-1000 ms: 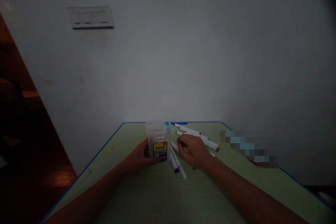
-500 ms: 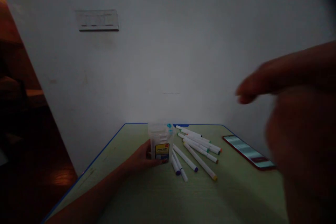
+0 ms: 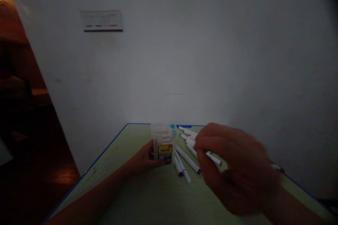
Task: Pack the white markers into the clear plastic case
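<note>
My left hand is wrapped round the lower left side of a translucent plastic case with a yellow and blue label, which stands upright on the table. Over the right part of a pile of white markers hovers my right hand, blurred by motion. Its fingers are bent, with thumb and index fingertips near each other. Whether anything is between them I cannot make out. Several markers with purple, green and other coloured ends lie loosely to the right of the case, partly hidden by the right hand.
The pale green table has a blue edge and meets a white wall. A phone at the right is mostly hidden behind my right hand. A switch panel is on the wall at the upper left.
My right hand has swung from the right foreground in and down to the markers, now covering some of them and most of the phone. My left hand keeps its hold on the case.
</note>
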A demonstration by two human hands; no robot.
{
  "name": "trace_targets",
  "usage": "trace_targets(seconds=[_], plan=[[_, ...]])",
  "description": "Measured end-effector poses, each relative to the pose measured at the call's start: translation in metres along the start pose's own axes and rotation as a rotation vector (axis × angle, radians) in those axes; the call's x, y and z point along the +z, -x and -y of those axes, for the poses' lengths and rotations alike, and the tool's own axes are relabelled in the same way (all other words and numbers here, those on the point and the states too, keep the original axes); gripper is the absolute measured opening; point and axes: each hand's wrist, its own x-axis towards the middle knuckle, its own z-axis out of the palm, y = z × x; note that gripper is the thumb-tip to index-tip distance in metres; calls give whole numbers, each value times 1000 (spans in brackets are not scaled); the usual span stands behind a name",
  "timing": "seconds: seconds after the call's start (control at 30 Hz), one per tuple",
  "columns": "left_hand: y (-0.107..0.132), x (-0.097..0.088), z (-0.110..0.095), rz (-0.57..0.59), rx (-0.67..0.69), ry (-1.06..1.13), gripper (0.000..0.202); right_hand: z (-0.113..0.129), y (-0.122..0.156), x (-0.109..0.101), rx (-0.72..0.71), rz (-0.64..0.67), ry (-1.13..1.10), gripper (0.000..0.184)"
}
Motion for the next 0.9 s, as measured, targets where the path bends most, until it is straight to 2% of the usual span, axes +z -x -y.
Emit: trace_targets(seconds=[0.07, 0.17, 0.27, 0.37, 0.53, 0.63, 0.73, 0.9], plan=[[0, 0, -1, 8, -6, -14, 61, -9, 11, 17, -15, 45, -32, 15], [-1, 0, -1, 14, -23, -16, 60, -31, 37, 48, 51, 110, 8, 13], [-1, 0, -2, 7, -34, -17, 58, -47, 60, 66, 123, 152, 5, 11], [-1, 0, -3, -5, -53, -15, 56, -54, 68, 71, 209, 184, -10, 11], [-1, 1, -2, 3, -74, 32, 57, -67, 60, 79, 363, 310, 25, 9], [-2, 1, -1, -1, -85, 40, 56, -76, 58, 87, 385, 396, 91, 9], [-2, 0, -2, 0, -111, 15, 55, -81, 65, 91, 386, 425, 135, 12], [-1, -1, -3, -7, -115, -7, 52, -80, 78, 88, 391, 473, 133, 15]])
